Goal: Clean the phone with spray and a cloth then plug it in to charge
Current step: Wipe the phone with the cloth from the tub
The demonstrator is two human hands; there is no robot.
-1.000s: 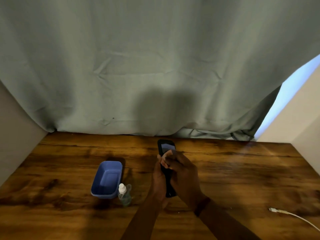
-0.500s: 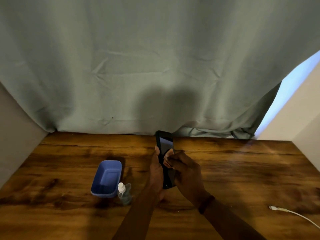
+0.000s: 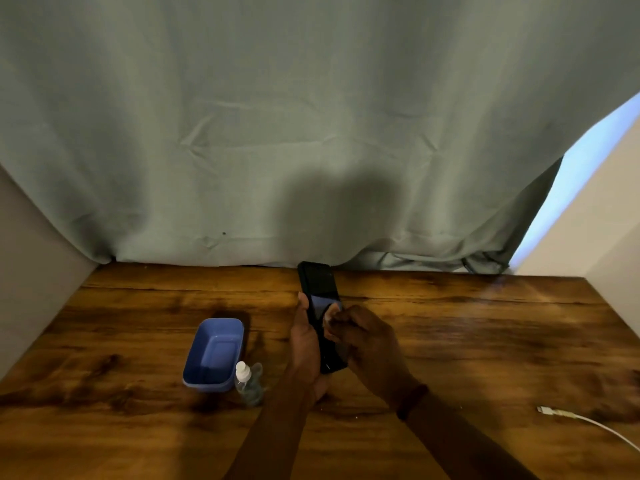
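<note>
The left hand (image 3: 306, 344) has its grip clasped around the lower half of the dark phone (image 3: 318, 282), held upright just above the desk (image 3: 485, 341). The right hand (image 3: 367, 344), fingers curled, pinches a small pale cloth (image 3: 329, 311) against the screen. A spray bottle (image 3: 246, 379) stands left of the hands, touching a blue tub (image 3: 214, 351). A white charging cable (image 3: 588, 424) lies well apart at right.
</note>
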